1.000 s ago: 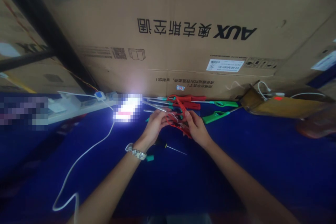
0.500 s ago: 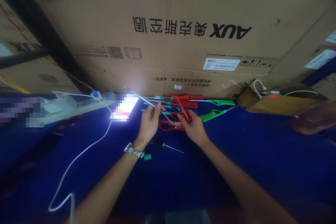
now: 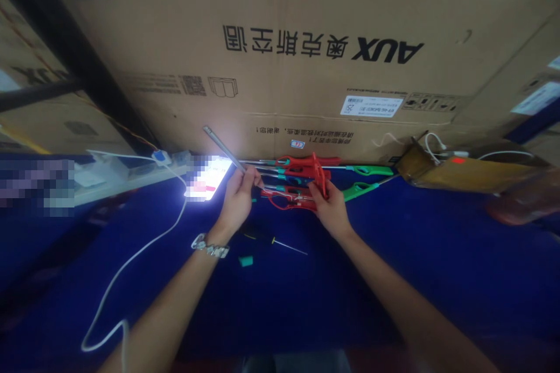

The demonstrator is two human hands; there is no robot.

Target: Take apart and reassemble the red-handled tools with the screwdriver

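Note:
My left hand [image 3: 237, 201] is closed on a thin metal tube [image 3: 223, 147], which slants up and left from the fingers. My right hand [image 3: 333, 211] grips a red lighter handle [image 3: 321, 172], held tilted up. A thin pale wire [image 3: 275, 193] runs from the left fingertips toward the right hand. Beneath and behind the hands lie several long-nosed lighters with red handles [image 3: 301, 170] and two with green handles [image 3: 370, 171]. Nearer me are a screwdriver [image 3: 289, 246] with a dark handle and a small teal piece [image 3: 245, 261].
A bright-screened phone [image 3: 209, 179] leans by a white power strip [image 3: 118, 178] at left, its white cable [image 3: 131, 259] trailing forward. A large cardboard box [image 3: 284, 93] walls off the back. At right stands an open brown box [image 3: 459, 173] with cables, beside a reddish cylinder [image 3: 520, 207].
My hands have moved apart. The left has drawn the tube left and tilted it more steeply; the right has shifted slightly right, turning the red handle more upright.

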